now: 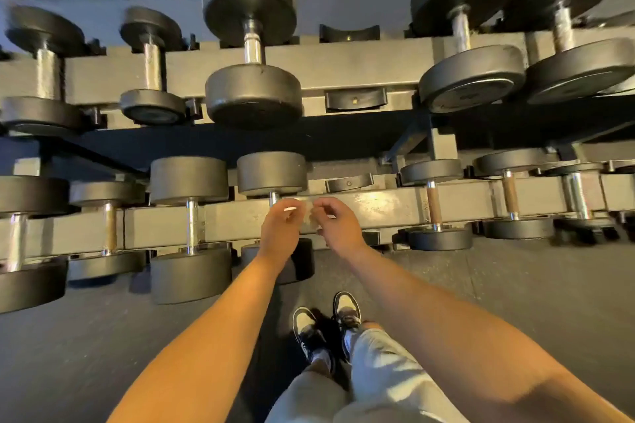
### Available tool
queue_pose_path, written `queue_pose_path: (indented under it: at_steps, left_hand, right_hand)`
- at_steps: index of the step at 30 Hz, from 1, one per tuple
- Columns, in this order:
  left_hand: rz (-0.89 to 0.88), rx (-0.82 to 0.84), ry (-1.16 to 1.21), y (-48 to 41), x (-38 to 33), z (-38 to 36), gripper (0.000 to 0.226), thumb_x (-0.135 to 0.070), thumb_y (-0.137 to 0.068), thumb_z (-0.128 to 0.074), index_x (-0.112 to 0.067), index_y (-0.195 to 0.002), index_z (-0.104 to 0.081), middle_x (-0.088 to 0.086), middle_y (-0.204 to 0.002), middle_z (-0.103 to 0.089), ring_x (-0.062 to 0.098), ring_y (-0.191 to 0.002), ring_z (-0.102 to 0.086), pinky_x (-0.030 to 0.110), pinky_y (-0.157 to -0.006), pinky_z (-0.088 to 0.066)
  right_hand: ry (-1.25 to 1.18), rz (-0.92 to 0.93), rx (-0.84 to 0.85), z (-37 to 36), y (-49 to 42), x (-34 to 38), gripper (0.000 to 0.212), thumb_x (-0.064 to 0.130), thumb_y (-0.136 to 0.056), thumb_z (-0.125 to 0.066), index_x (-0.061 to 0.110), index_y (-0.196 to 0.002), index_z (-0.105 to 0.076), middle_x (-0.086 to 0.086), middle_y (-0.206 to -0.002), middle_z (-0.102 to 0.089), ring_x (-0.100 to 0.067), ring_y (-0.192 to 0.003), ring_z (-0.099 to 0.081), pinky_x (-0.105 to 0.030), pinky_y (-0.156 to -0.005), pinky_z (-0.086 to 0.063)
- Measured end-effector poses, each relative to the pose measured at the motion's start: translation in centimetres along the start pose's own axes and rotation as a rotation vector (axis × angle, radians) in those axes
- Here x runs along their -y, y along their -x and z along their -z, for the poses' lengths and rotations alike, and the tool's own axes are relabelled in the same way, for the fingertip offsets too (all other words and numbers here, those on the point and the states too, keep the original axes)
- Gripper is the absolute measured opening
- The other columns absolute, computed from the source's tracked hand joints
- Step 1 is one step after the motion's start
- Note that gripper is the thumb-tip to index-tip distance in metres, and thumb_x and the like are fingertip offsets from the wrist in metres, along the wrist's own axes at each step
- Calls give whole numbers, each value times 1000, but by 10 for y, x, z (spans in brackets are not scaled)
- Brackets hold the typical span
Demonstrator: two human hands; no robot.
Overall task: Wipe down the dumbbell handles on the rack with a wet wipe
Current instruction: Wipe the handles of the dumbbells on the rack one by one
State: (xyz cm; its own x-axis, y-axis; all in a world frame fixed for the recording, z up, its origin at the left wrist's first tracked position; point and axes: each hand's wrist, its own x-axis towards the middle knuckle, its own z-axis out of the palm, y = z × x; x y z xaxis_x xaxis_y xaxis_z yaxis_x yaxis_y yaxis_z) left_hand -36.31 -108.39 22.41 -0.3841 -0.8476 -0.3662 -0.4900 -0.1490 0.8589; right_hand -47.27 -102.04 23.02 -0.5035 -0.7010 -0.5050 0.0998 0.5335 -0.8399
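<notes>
- While leaning over the lower tier of the rack, held the left hand and the right hand close together, just over the front rail.
- Had the fingers of both hands curled inward, apparently pinching a small pale scrap between them, taken to be the wet wipe; too blurred to be sure of the grip.
- Found the nearest dumbbell handle just beyond the left hand, mostly hidden by it, with the far head in plain sight and the near head tucked behind the left forearm.
- Judged the step in hand as spreading or refolding the wipe before laying it on that bar.
- Called for opening the wipe flat, wrapping it fully round the bar, then sliding from head to head with a twist so the whole grip got wetted.
- Called also for a fresh fold of the wipe per bar.
- Left untouched for now: the chrome bar to the left, the brownish bar to the right, and the upper-tier bar, all well apart from the hands.
</notes>
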Motion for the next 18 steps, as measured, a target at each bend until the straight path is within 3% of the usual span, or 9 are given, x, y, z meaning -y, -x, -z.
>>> queue_pose_path:
  at_steps: [2, 5, 7, 12, 16, 18]
  left_hand:
    - [-29, 25, 25, 8, -29, -12, 9, -25, -102, -57, -27, -107, -64, -11, -102, -62, 2, -96, -59, 14, -83, -48]
    - [-40, 60, 178, 15, -70, -35, 6, -32, -91, -68, -37, -88, -68, -4, -100, -67, 15, -97, -66, 39, -88, -56]
    - [-65, 45, 198, 13, -93, -51, 7, -29, -87, -72, -36, -89, -70, -4, -100, -69, 17, -97, -68, 47, -91, -57]
    - [-93, 52, 118, -1, -147, -97, 12, -22, -97, -65, -33, -100, -68, -9, -106, -68, 11, -101, -65, 42, -94, -55]
    - [-94, 17, 157, -16, -186, -144, 11, -20, -94, -68, -27, -102, -70, -6, -103, -70, 12, -98, -66, 38, -91, -56]
    - [-126, -33, 150, -27, -206, -172, 9, -20, -93, -70, -26, -99, -72, -7, -101, -70, 10, -97, -66, 34, -89, -55]
  right_hand:
    - [-4, 19, -48, 24, 14, 18, 10, 23, -100, -59, 28, -105, -66, 3, -104, -67, -20, -99, -65, -45, -91, -57]
    - [-17, 45, -92, 57, 26, 36, 11, 27, -97, -58, 24, -101, -68, 2, -100, -68, -18, -95, -66, -46, -89, -58]
    - [-22, 76, -124, 82, 27, 48, 15, 27, -89, -57, 25, -98, -69, 2, -98, -68, -19, -93, -66, -49, -87, -57]
    - [-122, 104, -209, 150, 8, 69, 14, 15, -92, -60, 22, -100, -69, -1, -96, -70, -19, -92, -67, -42, -85, -57]
    - [-208, 123, -180, 206, -20, 77, 11, 22, -99, -59, 18, -103, -68, -6, -97, -71, -22, -91, -67, -35, -79, -55]
    - [-185, 148, -132, 235, -39, 81, 12, 25, -99, -60, 19, -105, -68, -5, -98, -71, -22, -92, -67, -37, -82, -55]
